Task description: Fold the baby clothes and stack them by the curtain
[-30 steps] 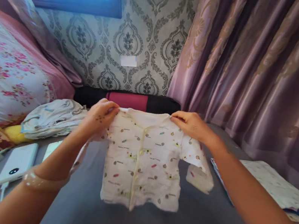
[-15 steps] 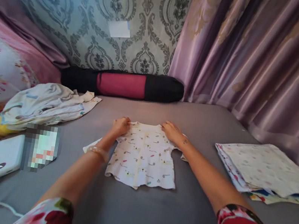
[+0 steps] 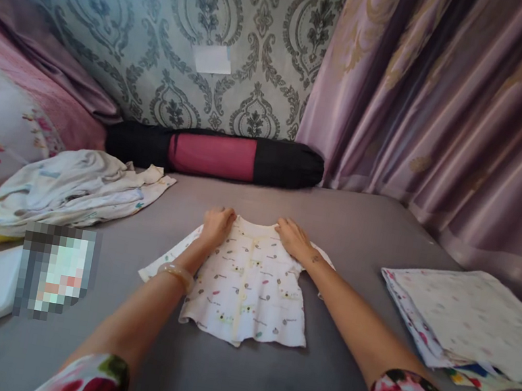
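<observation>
Lowered since the frame of one second ago, where it hangs between the hands, the small white cloth shirt with scattered prints and a pale yellow front edging (image 3: 246,286) now lies front up on the smooth grey cloth-covered bed (image 3: 229,384). From my remote post I see the left hand (image 3: 218,225) pinching one shoulder beside the neckline and the right hand (image 3: 294,238) pinching the other, the fingers of each closed narrowly on the cloth. For a flat lay, I judge that both shoulders want an even, level outward pull before release; the slightly wavy hem wants smoothing, and the sleeve partly hidden behind the right forearm (image 3: 346,313) wants drawing clear. I find no open container. One long black cylinder with a crimson middle band (image 3: 212,154), lying along the patterned grey wall (image 3: 259,28), may be a closed bag; I cannot tell what, if anything, it holds.
</observation>
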Tool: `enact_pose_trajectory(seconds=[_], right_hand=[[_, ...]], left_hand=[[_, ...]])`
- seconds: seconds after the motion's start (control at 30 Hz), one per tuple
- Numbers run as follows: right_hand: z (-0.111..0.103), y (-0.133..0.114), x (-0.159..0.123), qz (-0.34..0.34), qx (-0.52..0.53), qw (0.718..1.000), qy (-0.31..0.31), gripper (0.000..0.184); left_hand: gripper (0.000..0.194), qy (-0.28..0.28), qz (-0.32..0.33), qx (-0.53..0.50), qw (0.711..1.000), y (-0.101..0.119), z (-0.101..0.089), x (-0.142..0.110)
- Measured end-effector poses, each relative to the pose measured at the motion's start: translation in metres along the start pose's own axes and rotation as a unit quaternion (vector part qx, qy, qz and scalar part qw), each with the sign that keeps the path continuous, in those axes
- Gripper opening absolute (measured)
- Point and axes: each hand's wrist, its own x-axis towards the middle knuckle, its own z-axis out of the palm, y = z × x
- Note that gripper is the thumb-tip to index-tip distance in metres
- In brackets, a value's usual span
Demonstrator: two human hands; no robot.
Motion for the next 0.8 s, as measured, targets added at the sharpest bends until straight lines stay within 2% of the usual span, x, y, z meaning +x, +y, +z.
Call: enact_pose_trajectory(seconds=[0.07, 0.13, 0.3, 0.5, 0.63, 0.67, 0.73, 0.8], right_hand=[[0.002, -0.002, 0.007, -0.007, -0.041, 0.999, 0.014, 0.028], [0.003, -0.002, 0.016, -0.013, -0.084, 0.996, 0.028, 0.028], [0.004, 0.001, 0.044, -0.038, -0.163, 0.985, 0.043, 0.03], [0.005, 0.006, 0.067, -0.062, -0.179, 0.981, 0.05, 0.034], [0.008, 0.012, 0.077, -0.049, -0.113, 0.992, 0.033, 0.029], [0.008, 0.016, 0.08, -0.026, -0.077, 0.996, 0.022, 0.028], [0.002, 0.026, 0.085, 0.046, 0.021, 0.999, -0.01, 0.036], [-0.006, 0.04, 0.089, 0.124, 0.142, 0.981, -0.047, 0.052]], left_hand=[[0.036, 0.036, 0.014, 0.061, 0.997, 0.0, 0.003, 0.002], [0.039, 0.047, 0.028, 0.108, 0.993, -0.001, 0.005, 0.008], [0.038, 0.039, 0.057, 0.15, 0.986, -0.002, 0.009, 0.031], [0.035, 0.046, 0.064, 0.188, 0.979, -0.005, 0.011, 0.051], [0.032, 0.015, 0.066, 0.197, 0.978, -0.009, 0.015, 0.058], [0.031, 0.004, 0.062, 0.196, 0.979, -0.009, 0.016, 0.059], [0.03, 0.001, 0.048, 0.188, 0.981, -0.006, 0.016, 0.061], [0.029, 0.007, 0.049, 0.161, 0.986, 0.005, 0.015, 0.063]])
